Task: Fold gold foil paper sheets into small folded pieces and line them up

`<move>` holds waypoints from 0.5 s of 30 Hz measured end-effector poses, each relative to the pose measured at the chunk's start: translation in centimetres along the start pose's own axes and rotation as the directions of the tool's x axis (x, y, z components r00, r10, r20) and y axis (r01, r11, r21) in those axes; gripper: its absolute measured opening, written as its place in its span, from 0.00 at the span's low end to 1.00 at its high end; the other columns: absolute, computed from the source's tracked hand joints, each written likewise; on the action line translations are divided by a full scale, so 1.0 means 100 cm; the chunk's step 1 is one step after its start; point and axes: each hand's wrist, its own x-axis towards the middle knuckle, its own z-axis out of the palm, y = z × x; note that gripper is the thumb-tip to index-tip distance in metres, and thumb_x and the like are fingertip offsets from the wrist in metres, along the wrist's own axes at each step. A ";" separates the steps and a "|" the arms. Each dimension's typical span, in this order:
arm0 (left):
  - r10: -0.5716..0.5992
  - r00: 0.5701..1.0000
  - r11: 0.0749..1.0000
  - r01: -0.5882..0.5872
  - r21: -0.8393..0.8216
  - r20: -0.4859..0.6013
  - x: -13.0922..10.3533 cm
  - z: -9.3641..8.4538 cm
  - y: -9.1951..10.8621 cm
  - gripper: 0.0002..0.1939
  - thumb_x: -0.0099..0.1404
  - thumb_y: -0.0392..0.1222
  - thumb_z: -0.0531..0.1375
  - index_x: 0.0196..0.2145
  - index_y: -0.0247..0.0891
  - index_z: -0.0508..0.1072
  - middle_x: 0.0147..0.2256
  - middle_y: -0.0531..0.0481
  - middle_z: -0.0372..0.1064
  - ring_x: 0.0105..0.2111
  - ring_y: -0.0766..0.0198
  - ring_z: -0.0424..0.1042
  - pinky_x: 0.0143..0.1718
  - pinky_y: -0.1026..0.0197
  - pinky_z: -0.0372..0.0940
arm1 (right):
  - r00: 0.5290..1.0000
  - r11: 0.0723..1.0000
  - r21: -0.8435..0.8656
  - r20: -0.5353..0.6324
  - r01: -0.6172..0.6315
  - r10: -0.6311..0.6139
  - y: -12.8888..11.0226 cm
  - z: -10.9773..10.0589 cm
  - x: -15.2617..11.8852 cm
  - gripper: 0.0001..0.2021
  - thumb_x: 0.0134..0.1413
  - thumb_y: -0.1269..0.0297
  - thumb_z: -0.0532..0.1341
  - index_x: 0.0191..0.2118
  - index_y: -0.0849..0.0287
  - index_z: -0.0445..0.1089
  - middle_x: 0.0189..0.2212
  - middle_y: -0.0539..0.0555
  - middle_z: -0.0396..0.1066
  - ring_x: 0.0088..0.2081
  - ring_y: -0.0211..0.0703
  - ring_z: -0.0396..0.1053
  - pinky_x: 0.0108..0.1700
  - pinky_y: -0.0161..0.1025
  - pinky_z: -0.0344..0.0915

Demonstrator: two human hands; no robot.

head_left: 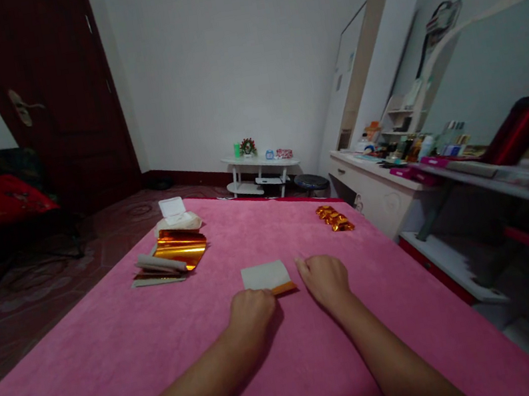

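Note:
A small sheet of foil paper (pixel 264 275) lies on the pink cloth (pixel 209 349) in front of me, its pale grey-white back facing up. Along its near edge runs a folded strip of gold foil. My left hand (pixel 252 316) is closed at the near left corner of the sheet, pinching that folded edge; its fingertips are partly hidden. Just right of the paper and apart from it, my right hand (pixel 326 277) is curled into a loose fist with the thumb pointing forward. No object shows in it.
At the left lies a stack of gold foil sheets (pixel 181 247), with a white plastic package (pixel 178 223) behind it. Several folded gold foil pieces (pixel 333 219) sit at the far right. Beyond are a low white table (pixel 261 161), a black stool (pixel 311 182) and a cluttered dresser (pixel 375 189).

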 end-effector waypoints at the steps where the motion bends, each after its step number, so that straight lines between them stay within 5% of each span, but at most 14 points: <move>1: -0.048 0.998 0.998 0.046 -0.049 -0.043 0.000 -0.004 -0.005 0.13 0.62 0.33 0.52 0.35 0.29 0.76 0.28 0.34 0.74 0.31 0.51 0.75 0.31 0.56 0.65 | 1.000 0.999 0.049 -0.019 -0.008 0.009 0.004 0.005 -0.001 0.27 0.63 0.52 0.46 0.29 0.62 0.77 0.30 0.66 0.76 0.33 0.51 0.74 0.34 0.41 0.63; 4: -0.303 0.924 0.830 0.135 -0.542 -0.234 0.005 -0.017 -0.020 0.09 0.61 0.38 0.56 0.35 0.34 0.76 0.31 0.42 0.75 0.33 0.54 0.74 0.33 0.59 0.65 | 0.998 0.898 0.438 -0.033 -0.038 0.058 0.014 0.019 0.001 0.28 0.62 0.48 0.45 0.28 0.60 0.76 0.27 0.60 0.76 0.32 0.46 0.73 0.34 0.39 0.64; 5: -0.399 0.886 0.673 0.105 -0.732 -0.239 0.008 -0.021 -0.024 0.08 0.60 0.39 0.58 0.34 0.35 0.76 0.31 0.44 0.75 0.32 0.56 0.74 0.32 0.61 0.65 | 0.997 0.796 0.603 -0.013 -0.055 0.078 0.015 0.024 0.002 0.29 0.61 0.45 0.45 0.29 0.60 0.75 0.27 0.59 0.76 0.31 0.46 0.73 0.34 0.38 0.65; 7: -0.525 0.847 0.213 0.036 -0.976 -0.083 0.015 -0.023 -0.028 0.08 0.57 0.41 0.62 0.33 0.34 0.74 0.30 0.46 0.75 0.30 0.59 0.74 0.30 0.63 0.66 | 0.994 0.514 0.853 0.058 -0.095 0.088 0.010 0.031 0.002 0.31 0.58 0.41 0.46 0.31 0.63 0.74 0.27 0.59 0.75 0.31 0.45 0.73 0.33 0.38 0.66; 10: -0.554 0.828 -0.271 -0.077 -0.959 0.090 0.020 -0.015 -0.027 0.09 0.56 0.38 0.64 0.35 0.35 0.72 0.34 0.48 0.74 0.31 0.67 0.74 0.31 0.67 0.67 | 0.981 0.154 0.972 0.188 -0.179 -0.048 -0.010 0.033 -0.004 0.30 0.54 0.39 0.52 0.38 0.65 0.73 0.28 0.58 0.75 0.31 0.43 0.73 0.30 0.35 0.66; 12: -0.544 0.831 -0.392 -0.130 -0.911 0.116 0.019 -0.006 -0.023 0.08 0.56 0.36 0.64 0.35 0.34 0.71 0.35 0.49 0.74 0.32 0.68 0.74 0.34 0.68 0.68 | 0.967 0.053 0.977 0.212 -0.207 -0.143 -0.027 0.030 -0.011 0.26 0.50 0.42 0.59 0.42 0.64 0.71 0.27 0.55 0.74 0.29 0.40 0.72 0.28 0.33 0.65; 15: -0.507 0.858 -0.443 -0.177 -0.879 0.082 0.016 0.007 -0.014 0.10 0.56 0.39 0.65 0.34 0.33 0.70 0.32 0.49 0.74 0.29 0.67 0.74 0.33 0.66 0.68 | 0.955 -0.024 0.968 0.241 -0.249 -0.171 -0.049 0.026 -0.020 0.23 0.43 0.48 0.67 0.39 0.62 0.70 0.24 0.51 0.71 0.23 0.35 0.68 0.24 0.30 0.62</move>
